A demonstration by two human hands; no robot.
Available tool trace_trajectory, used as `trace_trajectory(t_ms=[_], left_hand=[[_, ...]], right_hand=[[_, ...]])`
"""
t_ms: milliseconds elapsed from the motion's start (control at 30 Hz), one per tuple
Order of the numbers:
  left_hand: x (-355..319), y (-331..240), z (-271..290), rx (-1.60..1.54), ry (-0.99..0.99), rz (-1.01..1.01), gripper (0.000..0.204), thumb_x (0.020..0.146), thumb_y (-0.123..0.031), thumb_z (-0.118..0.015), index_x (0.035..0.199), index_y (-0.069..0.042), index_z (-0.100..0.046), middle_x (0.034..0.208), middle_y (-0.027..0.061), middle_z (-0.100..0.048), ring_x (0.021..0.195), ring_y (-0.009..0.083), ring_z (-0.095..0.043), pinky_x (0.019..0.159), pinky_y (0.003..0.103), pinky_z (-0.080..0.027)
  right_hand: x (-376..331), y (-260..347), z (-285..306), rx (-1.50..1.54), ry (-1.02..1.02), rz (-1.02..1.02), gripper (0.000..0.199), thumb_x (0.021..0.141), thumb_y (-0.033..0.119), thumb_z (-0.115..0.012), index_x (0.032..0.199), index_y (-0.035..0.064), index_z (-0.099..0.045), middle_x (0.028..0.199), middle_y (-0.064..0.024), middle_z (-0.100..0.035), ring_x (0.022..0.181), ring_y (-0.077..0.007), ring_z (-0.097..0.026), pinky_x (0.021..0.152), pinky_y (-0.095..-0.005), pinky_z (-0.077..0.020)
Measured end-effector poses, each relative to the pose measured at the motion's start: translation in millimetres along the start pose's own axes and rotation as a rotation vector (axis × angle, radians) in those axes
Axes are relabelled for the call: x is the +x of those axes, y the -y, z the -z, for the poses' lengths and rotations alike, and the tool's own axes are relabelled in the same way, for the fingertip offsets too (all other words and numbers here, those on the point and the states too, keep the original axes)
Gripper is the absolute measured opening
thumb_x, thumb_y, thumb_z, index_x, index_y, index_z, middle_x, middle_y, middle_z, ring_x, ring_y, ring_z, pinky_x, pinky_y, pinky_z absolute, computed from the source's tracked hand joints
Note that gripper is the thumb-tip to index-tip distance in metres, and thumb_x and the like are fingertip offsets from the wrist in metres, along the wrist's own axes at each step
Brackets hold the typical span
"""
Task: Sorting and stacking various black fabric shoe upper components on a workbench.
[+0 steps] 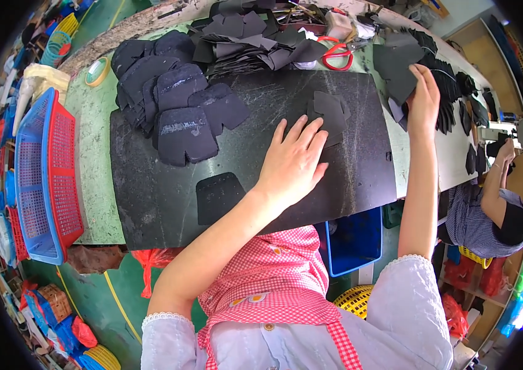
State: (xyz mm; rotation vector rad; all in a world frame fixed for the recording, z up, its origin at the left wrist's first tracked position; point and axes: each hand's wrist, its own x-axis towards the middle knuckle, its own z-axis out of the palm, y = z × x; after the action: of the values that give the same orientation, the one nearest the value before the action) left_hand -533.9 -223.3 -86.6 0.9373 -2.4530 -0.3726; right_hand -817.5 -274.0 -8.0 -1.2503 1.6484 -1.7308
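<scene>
In the head view, the left hand (292, 157) is open, palm down over the black mat (360, 179) that covers the middle of the desk (91, 191). Its fingers are spread, and the fingertips lie just beside a few small dark grey pieces (330, 116) on the mat's far right part; whether they touch them, I cannot tell. The right hand (423, 98), near the desk's far right corner, is gripping a larger dark grey sheet (397, 66) by its right edge; the fingers curl over it and the thumb is hidden. Just beyond that hand lies a bundle of black pieces (443, 80).

On the left half of the mat, notched black pieces (187, 132) overlap in a heap, and a single black trapezoid (219, 196) lies apart from them, close to the desk's near edge. Along the far edge are a pile of dark grey cut pieces (236, 40) and, to its right, red-handled scissors (336, 57). A roll of tape (96, 72) rests near the far left corner. A blue basket (33, 176) and a red basket (64, 166) stand tilted at the left edge.
</scene>
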Motion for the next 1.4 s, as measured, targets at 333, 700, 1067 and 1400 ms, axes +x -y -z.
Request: trace_trajectory(t_ms=[333,700,1067,1400], left_hand=[[-15,-5,71,-0.421,-0.184,0.273,0.053,0.080,-0.032,-0.090,0.107,-0.004,-0.054,0.095,0.0096,-0.056,0.091,0.0304,-0.059,0.078,0.040,-0.049],[-58,13,83,-0.600,-0.235,0.369,0.027,0.097,-0.023,-0.072,0.114,-0.005,-0.060,0.107,0.0159,-0.061,0.091,0.0364,-0.066,0.077,0.042,-0.054],[-60,29,107,-0.690,-0.105,0.576,0.042,0.100,-0.043,-0.071,0.113,-0.004,-0.061,0.083,0.0088,-0.071,0.081,0.0244,-0.072,0.076,0.036,-0.055],[-89,57,103,-0.992,0.006,0.603,0.031,0.109,-0.027,-0.059,0.110,0.003,-0.068,0.097,0.0088,-0.075,0.086,0.0133,-0.071,0.074,0.029,-0.053]], right_hand=[[-123,53,-80,0.154,0.608,-0.340,0.009,0.105,0.014,-0.066,0.102,0.0057,-0.063,0.087,0.0097,-0.055,0.079,0.0013,-0.049,0.068,-0.0202,-0.0398],[-145,45,-110,0.171,0.723,-0.242,0.014,0.107,0.013,-0.064,0.113,0.0020,-0.060,0.100,0.0003,-0.064,0.092,-0.0034,-0.058,0.078,-0.0204,-0.0471],[-157,66,-115,-0.194,0.823,0.142,0.020,0.091,0.003,-0.076,0.111,0.0014,-0.073,0.104,-0.0127,-0.074,0.099,-0.0265,-0.073,0.086,-0.0364,-0.0579],[-145,47,-112,-0.166,0.711,-0.113,0.021,0.098,0.007,-0.072,0.117,-0.0017,-0.072,0.102,-0.0127,-0.075,0.094,-0.0143,-0.069,0.086,-0.0283,-0.0538]])
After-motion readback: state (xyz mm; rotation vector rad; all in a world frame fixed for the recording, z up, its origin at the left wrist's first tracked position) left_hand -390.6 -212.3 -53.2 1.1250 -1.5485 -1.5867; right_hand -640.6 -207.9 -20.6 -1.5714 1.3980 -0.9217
